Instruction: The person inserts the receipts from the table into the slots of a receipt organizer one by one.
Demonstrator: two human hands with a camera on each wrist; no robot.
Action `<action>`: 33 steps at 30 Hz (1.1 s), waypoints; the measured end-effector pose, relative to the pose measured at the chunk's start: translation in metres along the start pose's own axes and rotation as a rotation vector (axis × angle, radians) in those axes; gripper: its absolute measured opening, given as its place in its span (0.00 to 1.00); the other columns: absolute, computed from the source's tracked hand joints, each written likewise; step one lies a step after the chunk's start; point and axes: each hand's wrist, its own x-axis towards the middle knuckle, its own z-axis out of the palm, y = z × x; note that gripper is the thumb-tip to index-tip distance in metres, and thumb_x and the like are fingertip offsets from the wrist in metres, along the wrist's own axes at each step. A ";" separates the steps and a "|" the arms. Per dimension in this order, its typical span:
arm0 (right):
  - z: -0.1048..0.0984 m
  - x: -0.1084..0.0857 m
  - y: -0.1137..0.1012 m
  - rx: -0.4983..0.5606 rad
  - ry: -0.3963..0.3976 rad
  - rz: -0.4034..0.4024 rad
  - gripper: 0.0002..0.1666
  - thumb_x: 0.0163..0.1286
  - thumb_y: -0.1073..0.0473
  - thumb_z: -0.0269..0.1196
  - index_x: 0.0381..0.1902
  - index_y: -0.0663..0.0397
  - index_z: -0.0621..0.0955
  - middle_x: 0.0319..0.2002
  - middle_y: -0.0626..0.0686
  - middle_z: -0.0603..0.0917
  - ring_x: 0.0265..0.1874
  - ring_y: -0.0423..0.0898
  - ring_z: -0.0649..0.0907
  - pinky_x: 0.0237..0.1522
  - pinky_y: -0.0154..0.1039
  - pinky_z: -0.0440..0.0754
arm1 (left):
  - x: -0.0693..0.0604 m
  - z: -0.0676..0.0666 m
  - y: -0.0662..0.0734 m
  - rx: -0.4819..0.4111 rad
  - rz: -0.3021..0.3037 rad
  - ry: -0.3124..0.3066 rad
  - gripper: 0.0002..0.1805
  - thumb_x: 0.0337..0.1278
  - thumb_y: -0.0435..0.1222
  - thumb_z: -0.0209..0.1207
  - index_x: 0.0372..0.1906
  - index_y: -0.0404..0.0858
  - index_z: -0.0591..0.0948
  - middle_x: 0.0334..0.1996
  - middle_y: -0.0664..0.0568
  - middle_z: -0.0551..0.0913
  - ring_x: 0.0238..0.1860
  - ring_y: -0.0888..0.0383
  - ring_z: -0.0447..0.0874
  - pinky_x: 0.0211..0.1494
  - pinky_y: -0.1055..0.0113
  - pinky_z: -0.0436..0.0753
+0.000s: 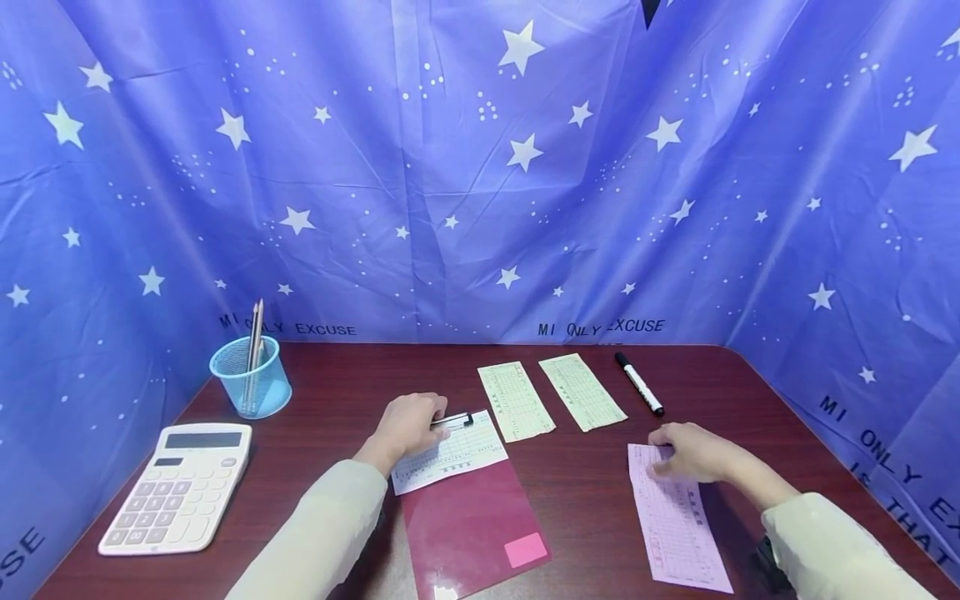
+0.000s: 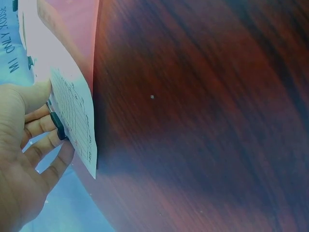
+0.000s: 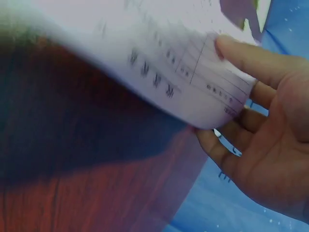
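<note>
My left hand (image 1: 408, 425) grips the clip (image 1: 459, 420) at the top of a dark red clipboard (image 1: 472, 521), where a white printed slip (image 1: 457, 458) lies across the upper part. In the left wrist view the thumb of that hand (image 2: 21, 140) presses on the slip (image 2: 72, 106) beside the black clip end (image 2: 57, 125). On the right, my other hand (image 1: 693, 454) pinches the top of a pink printed slip (image 1: 678, 525). The right wrist view shows its thumb over the slip (image 3: 193, 63), fingers of the hand (image 3: 260, 116) behind the edge.
Two pale green slips (image 1: 517, 402) (image 1: 582, 392) lie behind, beside a black and white marker (image 1: 640, 383). At the left stand a calculator (image 1: 176, 487) and a blue mesh cup (image 1: 251, 383) with pencils. A dark object (image 1: 771, 565) is partly hidden by the right sleeve.
</note>
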 end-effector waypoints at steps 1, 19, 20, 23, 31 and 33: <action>-0.002 -0.001 0.001 0.023 -0.009 -0.010 0.07 0.61 0.61 0.69 0.34 0.55 0.81 0.30 0.47 0.77 0.32 0.43 0.76 0.37 0.42 0.75 | 0.000 0.000 0.000 0.001 0.000 -0.001 0.18 0.54 0.42 0.73 0.25 0.45 0.72 0.24 0.59 0.72 0.27 0.58 0.69 0.34 0.58 0.74; -0.044 -0.020 -0.038 0.444 0.128 -0.099 0.11 0.77 0.63 0.56 0.44 0.61 0.84 0.31 0.46 0.87 0.29 0.38 0.84 0.36 0.35 0.79 | 0.001 -0.002 0.000 0.072 0.009 -0.017 0.18 0.54 0.45 0.72 0.25 0.47 0.72 0.20 0.60 0.70 0.24 0.59 0.69 0.34 0.59 0.74; -0.044 -0.019 -0.042 0.483 0.133 -0.092 0.12 0.78 0.62 0.55 0.45 0.64 0.84 0.31 0.48 0.87 0.29 0.39 0.85 0.36 0.35 0.80 | 0.002 -0.002 0.000 0.072 0.011 -0.015 0.18 0.54 0.45 0.72 0.24 0.47 0.72 0.20 0.60 0.70 0.24 0.59 0.69 0.34 0.59 0.75; -0.041 -0.014 -0.054 0.605 0.156 -0.059 0.15 0.77 0.62 0.56 0.49 0.71 0.82 0.33 0.53 0.88 0.30 0.41 0.86 0.36 0.36 0.81 | 0.002 -0.002 -0.001 0.073 0.024 -0.010 0.18 0.53 0.45 0.73 0.24 0.47 0.73 0.20 0.60 0.71 0.24 0.58 0.70 0.34 0.59 0.75; -0.018 0.006 -0.096 0.833 0.212 0.024 0.17 0.72 0.62 0.63 0.48 0.75 0.81 0.31 0.54 0.89 0.29 0.41 0.87 0.36 0.36 0.82 | 0.003 0.000 -0.004 0.066 0.047 0.007 0.19 0.52 0.45 0.73 0.23 0.48 0.72 0.19 0.60 0.72 0.24 0.57 0.73 0.33 0.57 0.76; -0.011 0.012 -0.106 0.863 0.205 0.019 0.17 0.71 0.61 0.64 0.45 0.74 0.81 0.31 0.54 0.89 0.29 0.41 0.87 0.36 0.36 0.82 | 0.003 0.000 -0.004 0.064 0.051 0.015 0.19 0.52 0.45 0.73 0.23 0.47 0.72 0.19 0.60 0.72 0.24 0.57 0.73 0.32 0.57 0.76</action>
